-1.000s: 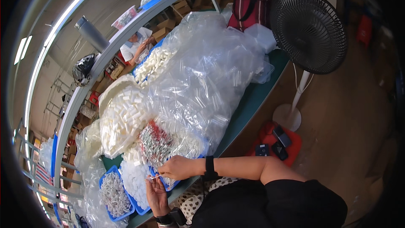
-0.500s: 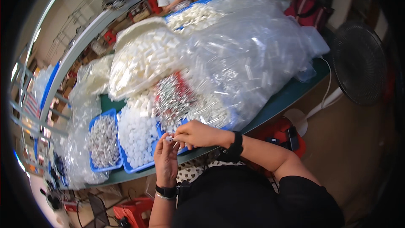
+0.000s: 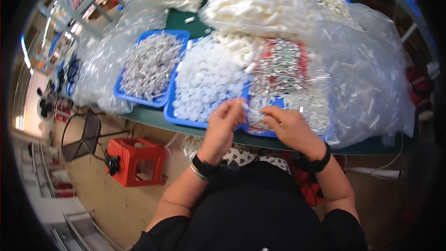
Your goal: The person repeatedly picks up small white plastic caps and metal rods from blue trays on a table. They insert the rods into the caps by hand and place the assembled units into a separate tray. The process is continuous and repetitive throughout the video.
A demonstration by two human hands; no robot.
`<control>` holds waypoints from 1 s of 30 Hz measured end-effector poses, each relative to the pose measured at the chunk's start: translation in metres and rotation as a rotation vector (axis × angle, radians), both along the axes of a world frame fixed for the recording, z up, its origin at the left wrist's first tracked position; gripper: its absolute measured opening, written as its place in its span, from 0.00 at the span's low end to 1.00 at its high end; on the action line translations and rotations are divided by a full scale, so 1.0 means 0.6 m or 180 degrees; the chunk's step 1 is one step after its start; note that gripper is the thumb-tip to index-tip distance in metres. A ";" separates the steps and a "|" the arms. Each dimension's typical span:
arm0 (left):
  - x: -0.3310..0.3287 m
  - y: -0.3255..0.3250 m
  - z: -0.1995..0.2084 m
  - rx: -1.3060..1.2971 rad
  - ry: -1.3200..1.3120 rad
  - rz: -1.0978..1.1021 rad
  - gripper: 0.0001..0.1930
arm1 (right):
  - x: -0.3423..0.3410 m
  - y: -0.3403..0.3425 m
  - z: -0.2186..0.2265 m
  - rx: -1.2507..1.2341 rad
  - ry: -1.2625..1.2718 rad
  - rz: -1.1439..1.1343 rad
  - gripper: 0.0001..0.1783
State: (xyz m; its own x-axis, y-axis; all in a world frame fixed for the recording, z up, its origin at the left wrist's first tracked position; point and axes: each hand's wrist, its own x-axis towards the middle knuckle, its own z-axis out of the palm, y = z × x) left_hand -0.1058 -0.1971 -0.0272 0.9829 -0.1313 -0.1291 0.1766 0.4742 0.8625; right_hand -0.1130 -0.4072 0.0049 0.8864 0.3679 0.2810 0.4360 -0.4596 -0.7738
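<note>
My left hand is closed, with a small white plastic piece pinched at its fingertips. It hovers by the front right corner of a blue tray of round white caps. Just to the right, my right hand hangs over a blue tray of small clear and white parts. Its fingers are bent and drawn together; whether anything is between them is too small and blurred to make out. Beyond that hand, thin shiny metal pieces lie heaped on something red.
Another blue tray holds thin silvery pieces at left. Behind stand a large clear bag of white cylinders and loose white cylinders. A big plastic bag fills the right side. A red stool stands below the table's front edge.
My hands, together at the fingertips before, are now apart. The right has moved rightward over the small parts. My view has turned left, bringing the trays closer to the middle.
</note>
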 end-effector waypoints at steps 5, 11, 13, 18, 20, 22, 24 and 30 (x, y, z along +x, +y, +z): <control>0.144 0.256 0.005 -0.0851 -0.0441 0.0892 0.11 | 0.029 -0.048 0.005 -0.0553 -0.0164 -0.0382 0.07; 0.158 0.271 0.037 -0.0130 0.0016 0.0828 0.23 | 0.045 -0.071 -0.025 -0.1199 -0.0414 -0.0257 0.05; 0.120 0.194 0.037 0.0973 -0.0142 0.0491 0.19 | 0.048 -0.060 -0.034 -0.1636 -0.0622 -0.0113 0.04; 0.048 0.091 -0.014 0.3572 -0.1453 -0.0839 0.15 | 0.054 -0.044 -0.059 -0.2438 -0.1027 0.0115 0.02; 0.045 0.084 -0.034 0.4190 -0.2114 -0.0737 0.14 | 0.054 -0.044 -0.060 -0.2570 -0.1079 0.0157 0.03; 0.049 0.080 -0.042 0.4296 -0.2244 -0.0632 0.13 | 0.053 -0.046 -0.060 -0.2613 -0.1062 0.0167 0.02; 0.054 0.084 -0.042 0.4224 -0.2031 -0.0827 0.11 | 0.054 -0.051 -0.058 -0.2559 -0.1068 0.0161 0.03; 0.053 0.094 -0.026 0.4865 -0.2299 -0.0895 0.07 | 0.062 -0.055 -0.059 -0.1938 -0.0708 -0.0085 0.06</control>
State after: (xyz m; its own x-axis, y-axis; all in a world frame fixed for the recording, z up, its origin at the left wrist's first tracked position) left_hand -0.0738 -0.1405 -0.0427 0.8637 -0.4859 0.1337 -0.4952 -0.7692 0.4040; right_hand -0.0758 -0.4404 -0.0307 0.8422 0.4979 0.2072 0.5381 -0.8005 -0.2639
